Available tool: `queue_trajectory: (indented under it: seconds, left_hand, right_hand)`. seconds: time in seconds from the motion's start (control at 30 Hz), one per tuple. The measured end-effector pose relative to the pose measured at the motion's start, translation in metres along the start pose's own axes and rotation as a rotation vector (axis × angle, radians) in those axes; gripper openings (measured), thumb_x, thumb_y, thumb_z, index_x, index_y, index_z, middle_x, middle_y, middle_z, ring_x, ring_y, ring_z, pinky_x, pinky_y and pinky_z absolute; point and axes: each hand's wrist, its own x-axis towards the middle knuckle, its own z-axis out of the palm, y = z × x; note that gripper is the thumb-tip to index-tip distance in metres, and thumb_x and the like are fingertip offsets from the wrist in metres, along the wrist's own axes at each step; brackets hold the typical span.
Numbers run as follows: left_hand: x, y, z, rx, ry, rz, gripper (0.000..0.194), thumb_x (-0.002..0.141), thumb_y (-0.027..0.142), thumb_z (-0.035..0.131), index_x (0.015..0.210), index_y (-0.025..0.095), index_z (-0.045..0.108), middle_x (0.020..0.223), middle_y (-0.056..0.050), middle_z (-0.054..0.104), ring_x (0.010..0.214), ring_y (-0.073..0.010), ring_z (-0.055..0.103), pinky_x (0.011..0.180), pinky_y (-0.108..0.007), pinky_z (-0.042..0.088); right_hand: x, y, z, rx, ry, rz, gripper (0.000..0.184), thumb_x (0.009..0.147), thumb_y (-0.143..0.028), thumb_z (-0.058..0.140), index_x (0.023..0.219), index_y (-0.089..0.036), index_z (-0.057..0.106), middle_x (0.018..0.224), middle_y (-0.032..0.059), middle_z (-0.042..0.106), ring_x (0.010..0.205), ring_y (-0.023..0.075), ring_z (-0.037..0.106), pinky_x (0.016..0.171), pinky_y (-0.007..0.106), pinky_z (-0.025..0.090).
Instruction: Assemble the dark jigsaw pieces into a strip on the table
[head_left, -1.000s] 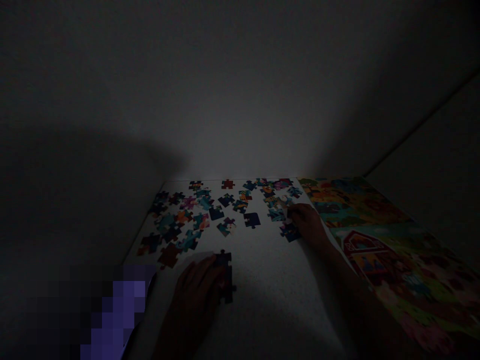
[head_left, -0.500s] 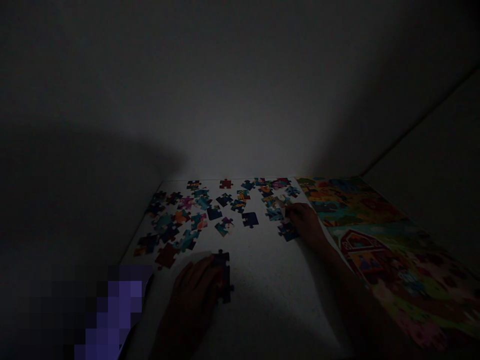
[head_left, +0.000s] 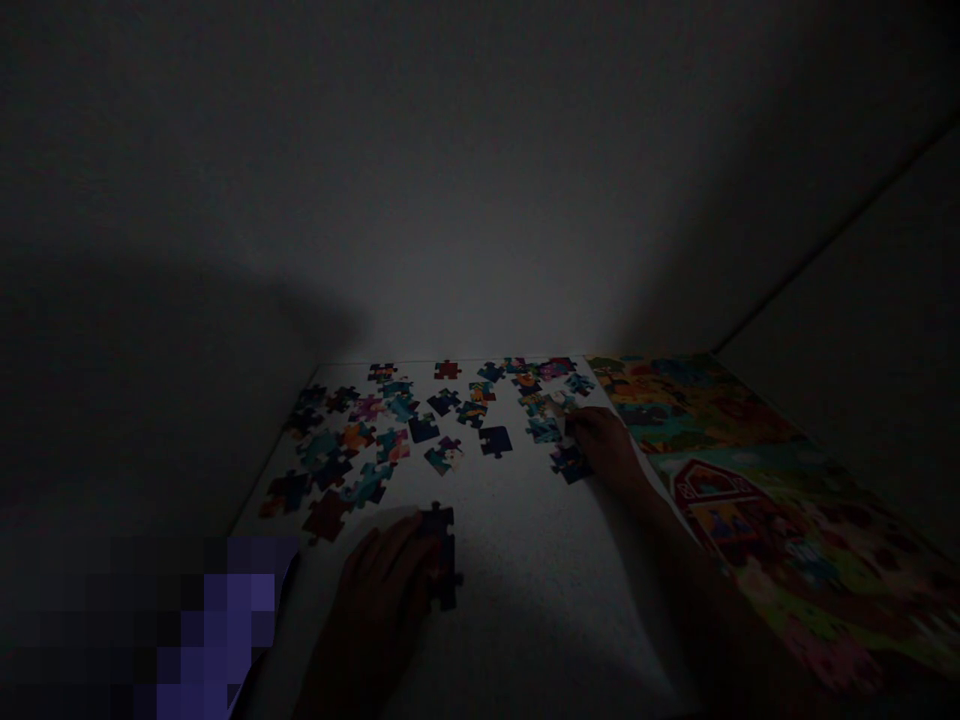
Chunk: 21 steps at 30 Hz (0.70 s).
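Many loose jigsaw pieces lie scattered on the white table (head_left: 525, 540), with a dark blue piece (head_left: 496, 441) among them. My left hand (head_left: 375, 590) sits at the near edge of the pile, its fingers against a small joined section of dark puzzle pieces (head_left: 442, 555). Farther right, my right hand (head_left: 604, 445) rests its fingertips among the pieces, beside a pale piece (head_left: 559, 403) and just above a dark piece (head_left: 570, 462). The dim light hides whether those fingers pinch anything.
A colourful farm picture with a red barn (head_left: 712, 490), probably a puzzle box lid or poster, lies along the table's right side. A grey wall (head_left: 480, 220) rises behind the table. A blurred purple patch (head_left: 225, 620) covers the lower left.
The whole scene has shifted slightly left in view as my head moved. Both hands stay in about the same places on the table.
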Motion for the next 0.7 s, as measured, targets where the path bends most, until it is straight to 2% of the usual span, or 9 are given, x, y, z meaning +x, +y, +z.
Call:
queue_trajectory:
  seconds: [0.23,0.57,0.63,0.7]
  left_hand:
    - [-0.0017,-0.0011,0.0026,-0.02,0.008,-0.01,0.033,0.097,0.02,0.044,0.12,0.03,0.066,0.131,-0.004,0.067,0.12,-0.0214,0.061,0.103,-0.045,0.05]
    - [0.0001,-0.0009,0.0033,-0.016,0.019,-0.004,0.031,0.098,0.023,0.043,0.119,0.028,0.066,0.128,-0.004,0.068,0.118,-0.0223,0.063,0.102,-0.046,0.051]
    - [0.0,0.0009,0.0016,-0.057,-0.005,-0.049,0.033,0.099,0.024,0.041,0.124,0.029,0.063,0.13,-0.004,0.067,0.12,-0.0221,0.062,0.103,-0.047,0.05]
    - [-0.0006,0.0033,-0.0018,-0.122,-0.046,-0.154,0.036,0.1,0.025,0.04,0.131,0.027,0.059,0.131,-0.005,0.066,0.122,-0.022,0.061,0.105,-0.047,0.049]
  right_hand:
    - [0.0004,-0.0036,-0.0006,0.018,0.028,0.003,0.027,0.082,-0.025,0.047,0.088,-0.022,0.073,0.098,0.0095,0.07,0.098,0.0268,0.063,0.091,0.042,0.048]
    - [0.0013,-0.002,0.0003,-0.007,0.031,0.017,0.029,0.082,-0.025,0.048,0.093,-0.022,0.075,0.101,0.0089,0.071,0.1,0.0254,0.063,0.093,0.039,0.047]
    - [0.0018,-0.0009,-0.0002,-0.003,0.02,0.024,0.029,0.082,-0.026,0.048,0.092,-0.023,0.075,0.1,0.0084,0.071,0.1,0.0248,0.063,0.093,0.039,0.047]
    - [0.0023,0.0009,-0.0007,0.007,0.01,0.029,0.028,0.082,-0.027,0.049,0.09,-0.022,0.075,0.099,0.0082,0.072,0.099,0.0251,0.063,0.093,0.039,0.048]
